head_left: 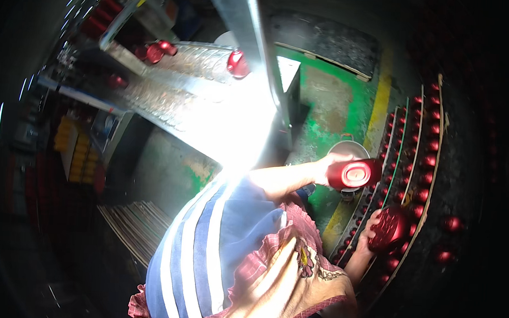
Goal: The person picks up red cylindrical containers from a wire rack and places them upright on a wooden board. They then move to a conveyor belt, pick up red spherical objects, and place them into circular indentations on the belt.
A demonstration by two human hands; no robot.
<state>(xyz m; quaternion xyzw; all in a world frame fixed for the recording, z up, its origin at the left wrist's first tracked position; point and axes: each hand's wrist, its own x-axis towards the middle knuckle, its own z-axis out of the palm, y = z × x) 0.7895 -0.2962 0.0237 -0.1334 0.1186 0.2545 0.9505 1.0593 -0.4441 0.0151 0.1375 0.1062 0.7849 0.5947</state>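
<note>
My left hand point(328, 164) is closed round a glossy red bottle point(369, 170). The bottle lies on its side in the air, its pale oval base turned toward me, and its neck is not in view. Lower and to the right, my right hand point(368, 233) grips a second, darker red bottle point(390, 228) by its near side. This one is held over rows of shiny red bottles point(421, 195) standing on long boards. Shadow hides part of its outline.
A brightly lit conveyor point(196, 64) at the left carries several red pieces point(237, 63). A metal post point(255, 32) rises beside it. A pale bucket point(350, 148) stands on the green floor beyond my left hand. Stacked boards point(139, 225) lie at lower left.
</note>
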